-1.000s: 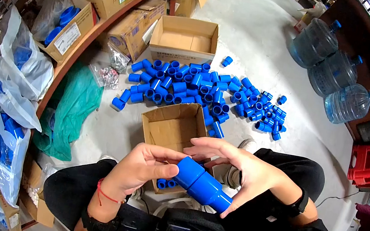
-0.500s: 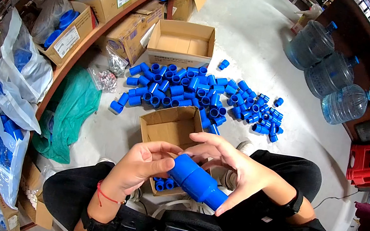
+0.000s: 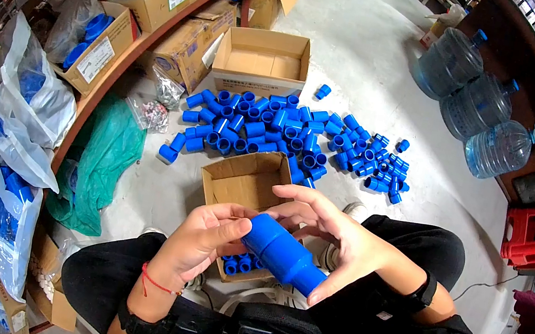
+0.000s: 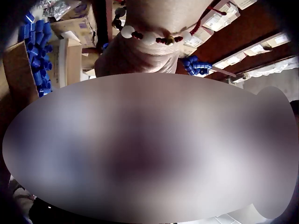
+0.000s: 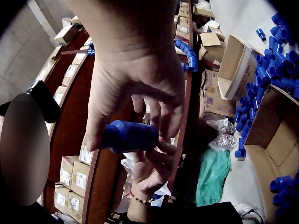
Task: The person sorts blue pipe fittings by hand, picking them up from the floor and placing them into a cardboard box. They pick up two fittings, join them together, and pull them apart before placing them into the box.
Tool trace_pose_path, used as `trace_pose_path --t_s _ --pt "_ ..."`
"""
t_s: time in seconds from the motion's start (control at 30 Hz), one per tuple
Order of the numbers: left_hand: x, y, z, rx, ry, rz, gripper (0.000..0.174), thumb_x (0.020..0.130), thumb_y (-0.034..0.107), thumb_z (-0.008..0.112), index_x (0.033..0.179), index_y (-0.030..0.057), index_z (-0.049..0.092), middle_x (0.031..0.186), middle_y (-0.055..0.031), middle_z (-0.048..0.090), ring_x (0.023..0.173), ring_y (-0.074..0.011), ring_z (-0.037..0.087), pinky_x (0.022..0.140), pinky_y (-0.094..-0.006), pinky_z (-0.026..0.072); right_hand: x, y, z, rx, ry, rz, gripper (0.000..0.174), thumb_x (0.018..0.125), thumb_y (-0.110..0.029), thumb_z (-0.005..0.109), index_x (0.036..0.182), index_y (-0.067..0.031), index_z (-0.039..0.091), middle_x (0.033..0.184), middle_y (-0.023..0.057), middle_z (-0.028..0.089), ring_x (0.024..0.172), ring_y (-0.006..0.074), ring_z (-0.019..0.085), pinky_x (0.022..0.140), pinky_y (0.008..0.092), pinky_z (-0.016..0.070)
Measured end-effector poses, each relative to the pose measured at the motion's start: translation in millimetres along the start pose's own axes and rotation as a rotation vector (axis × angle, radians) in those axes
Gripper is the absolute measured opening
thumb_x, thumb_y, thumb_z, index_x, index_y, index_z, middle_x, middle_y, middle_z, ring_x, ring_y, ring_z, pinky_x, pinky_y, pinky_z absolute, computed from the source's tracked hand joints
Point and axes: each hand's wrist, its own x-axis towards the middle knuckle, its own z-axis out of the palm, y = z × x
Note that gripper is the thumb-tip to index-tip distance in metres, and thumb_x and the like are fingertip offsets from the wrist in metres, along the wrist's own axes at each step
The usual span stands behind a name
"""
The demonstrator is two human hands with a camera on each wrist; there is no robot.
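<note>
Between both hands is a blue stepped pipe fitting [image 3: 281, 253], wide at one end and narrow at the other, tilted over the lap. My left hand [image 3: 209, 229] pinches the wide end, its thumb lying on the rim. My right hand [image 3: 357, 244] spans the fitting, thumb against the narrow end and fingers toward the wide one; the right wrist view also shows the fitting [image 5: 128, 136] in this grip. Just beyond the hands, an open cardboard box [image 3: 227, 178] holds several smaller blue fittings [image 3: 233, 265]. Most of the left wrist view is blurred over.
Many blue fittings [image 3: 256, 130] lie heaped on the floor, with another open carton [image 3: 260, 84] behind. Shelves with boxes and bags stand left, above a green sack [image 3: 104, 168]. Water jugs [image 3: 451, 63] and a red stool [image 3: 532, 236] are at right.
Both hands and the fitting have shifted slightly up and left in the head view. The grip looks the same throughout.
</note>
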Motion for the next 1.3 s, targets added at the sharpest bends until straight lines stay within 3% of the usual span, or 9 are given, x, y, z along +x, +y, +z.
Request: trace_pose_path --t_s 0.3,0.5,0.53,0.57,0.7,0.9,1.0,1.2,1.3 --pt "2.1 -4.5 1.3 0.015 0.001 0.047 0.034 0.078 0.026 0.055 0.098 -0.0013 0.05 0.09 -0.008 0.056 0.081 -0.0137 0.055 0.073 -0.0273 0.0458 0.4 5.4 0.1 0.102 0.011 0.035 0.095 0.052 -0.015 0.077 0.124 -0.0071 0.016 0.116 0.0144 0.037 0.103 0.0221 0.042 0.086 0.0347 0.0354" --pt "9.3 -11.3 -2.9 0.216 0.075 0.163 0.047 0.082 0.041 0.042 0.096 -0.0037 0.052 0.088 -0.0081 0.057 0.076 -0.0131 0.056 0.068 -0.027 0.0475 3.0 31.2 0.3 0.312 0.211 0.177 0.078 0.06 -0.012 0.072 0.119 -0.0079 0.021 0.112 0.0135 0.039 0.102 0.0214 0.041 0.084 0.0337 0.0375" --pt "8.5 -9.6 -0.9 0.216 0.073 0.151 0.047 0.081 0.04 0.044 0.097 -0.004 0.051 0.088 -0.008 0.056 0.077 -0.0126 0.055 0.069 -0.0262 0.047 3.9 33.9 0.2 0.33 0.247 0.206 0.075 0.062 -0.012 0.071 0.118 -0.0078 0.022 0.111 0.014 0.039 0.101 0.0213 0.042 0.083 0.0331 0.0392" --pt "7.0 -7.6 1.1 0.216 0.07 0.14 0.047 0.081 0.039 0.045 0.098 -0.0043 0.05 0.089 -0.0078 0.056 0.077 -0.0122 0.055 0.069 -0.0255 0.0465 5.3 34.3 2.1 0.359 0.264 0.226 0.076 0.061 -0.02 0.071 0.119 -0.0114 0.023 0.111 0.0134 0.039 0.103 0.0201 0.04 0.09 0.0312 0.0303" --pt "12.0 -19.4 -3.0 0.225 -0.011 0.181 0.05 0.077 0.035 0.054 0.106 -0.0045 0.045 0.093 -0.0071 0.054 0.08 -0.0105 0.053 0.071 -0.0225 0.0442 6.7 33.4 7.9 0.327 0.323 0.288 0.074 0.062 -0.019 0.07 0.119 -0.012 0.023 0.111 0.013 0.039 0.103 0.02 0.04 0.088 0.0318 0.0322" --pt "18.1 -34.0 -6.6 0.321 0.037 0.212 0.063 0.068 0.038 0.065 0.111 -0.0017 0.04 0.104 -0.008 0.047 0.083 -0.01 0.05 0.069 -0.0214 0.0419 8.7 36.9 15.8 0.23 0.372 0.331 0.073 0.063 -0.011 0.07 0.119 -0.0119 0.023 0.111 0.0118 0.039 0.104 0.0191 0.039 0.087 0.0324 0.0342" --pt "13.8 -29.4 -0.4 0.284 0.065 0.113 0.064 0.066 0.037 0.067 0.11 -0.0012 0.041 0.104 -0.0079 0.046 0.082 -0.0099 0.05 0.069 -0.0218 0.0413 8.3 42.7 15.8 0.236 0.357 0.31 0.074 0.062 -0.008 0.071 0.118 -0.0111 0.023 0.111 0.0113 0.039 0.103 0.019 0.04 0.087 0.0326 0.0346" --pt "20.2 -36.3 -3.9 0.28 0.034 0.191 0.055 0.068 0.033 0.065 0.107 -0.0002 0.044 0.096 -0.0064 0.05 0.075 -0.0083 0.05 0.064 -0.0205 0.0418 7.8 42.1 16.2 0.119 0.322 0.298 0.074 0.062 -0.007 0.071 0.119 -0.0102 0.023 0.111 0.0116 0.039 0.102 0.0189 0.041 0.085 0.0316 0.0367" --pt "15.8 -27.2 1.6 0.277 0.052 0.12 0.05 0.07 0.033 0.064 0.103 0.0004 0.047 0.087 -0.0042 0.053 0.07 -0.0067 0.05 0.061 -0.0188 0.0411 8.0 43.2 16.1 0.218 0.342 0.291 0.073 0.063 -0.009 0.07 0.119 -0.0101 0.023 0.11 0.0111 0.039 0.1 0.018 0.042 0.085 0.031 0.0369"
